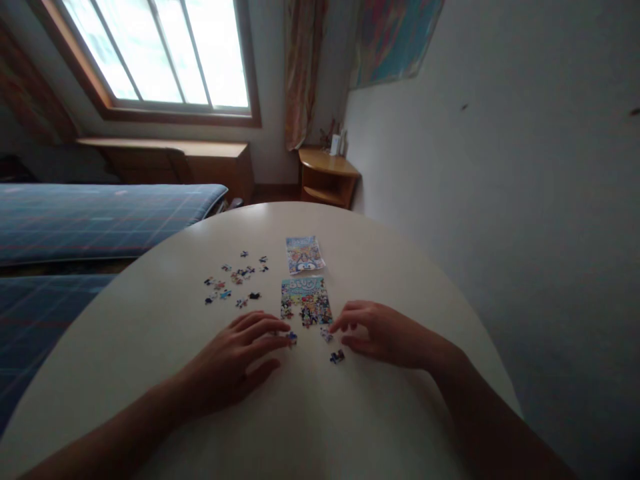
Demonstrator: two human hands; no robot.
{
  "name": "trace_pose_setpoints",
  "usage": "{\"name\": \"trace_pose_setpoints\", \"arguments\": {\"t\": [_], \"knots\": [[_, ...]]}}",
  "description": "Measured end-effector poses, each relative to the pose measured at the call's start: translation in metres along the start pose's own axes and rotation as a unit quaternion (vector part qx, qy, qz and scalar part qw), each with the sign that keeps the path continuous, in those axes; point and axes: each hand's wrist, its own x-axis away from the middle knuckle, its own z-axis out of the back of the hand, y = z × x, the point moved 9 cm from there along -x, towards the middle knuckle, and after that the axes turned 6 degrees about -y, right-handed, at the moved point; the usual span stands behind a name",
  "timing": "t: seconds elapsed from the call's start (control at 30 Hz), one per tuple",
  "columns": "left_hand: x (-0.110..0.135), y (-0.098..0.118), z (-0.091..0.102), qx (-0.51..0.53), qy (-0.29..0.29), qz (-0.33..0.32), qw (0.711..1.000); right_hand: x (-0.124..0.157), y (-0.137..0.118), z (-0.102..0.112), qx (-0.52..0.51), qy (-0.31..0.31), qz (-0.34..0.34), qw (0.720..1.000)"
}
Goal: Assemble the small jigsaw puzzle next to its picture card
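A partly assembled jigsaw puzzle [307, 300] lies flat on the round white table [320, 427], with a jagged, unfilled lower edge. My left hand [240, 357] rests palm down just below and left of it, fingers stretched out and apart. Its fingertips touch or nearly touch a loose puzzle piece [293, 339]. On the other side, my right hand [380, 333] is open with bent fingers; its index fingertip is at a pale puzzle piece [327, 333] under the puzzle's lower right corner. Another dark puzzle piece [337, 357] lies below that fingertip, left of the thumb.
Several loose pieces [237, 277] are scattered left of the puzzle. Behind it lies a printed picture sheet or packet [304, 255]. A plaid mattress [100, 217] borders the table at left, a white wall [540, 220] at right. A corner shelf [327, 163] stands beyond.
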Motion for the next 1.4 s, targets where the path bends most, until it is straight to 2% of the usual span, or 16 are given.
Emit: {"name": "trace_pose_setpoints", "arguments": {"t": [0.13, 0.27, 0.37, 0.57, 0.8, 0.93, 1.2, 1.4], "knots": [[-0.007, 0.037, -0.014, 0.023, -0.084, -0.052, 0.995, -0.007, 0.002, -0.005, 0.021, 0.024, 0.014, 0.999], [-0.018, 0.07, -0.029, 0.044, -0.174, -0.073, 0.981, -0.01, 0.005, -0.01, 0.032, 0.025, 0.015, 0.999], [-0.028, 0.082, -0.034, 0.054, -0.188, -0.08, 0.977, -0.008, 0.008, -0.009, 0.031, 0.029, 0.011, 0.999], [-0.042, 0.078, -0.037, 0.077, -0.143, -0.07, 0.984, -0.005, 0.012, -0.007, 0.018, 0.037, 0.004, 0.999], [-0.041, 0.075, -0.037, 0.085, -0.143, -0.078, 0.983, -0.004, 0.009, -0.005, 0.002, 0.023, 0.002, 1.0], [-0.041, 0.077, -0.036, 0.089, -0.128, -0.093, 0.983, -0.003, 0.008, -0.002, -0.01, 0.036, 0.004, 0.999], [-0.044, 0.076, -0.037, 0.085, -0.137, -0.088, 0.983, -0.007, 0.007, -0.008, 0.008, 0.032, 0.022, 0.999], [-0.042, 0.073, -0.036, 0.067, -0.135, -0.072, 0.986, -0.006, 0.008, -0.001, 0.011, 0.034, 0.016, 0.999]]}}
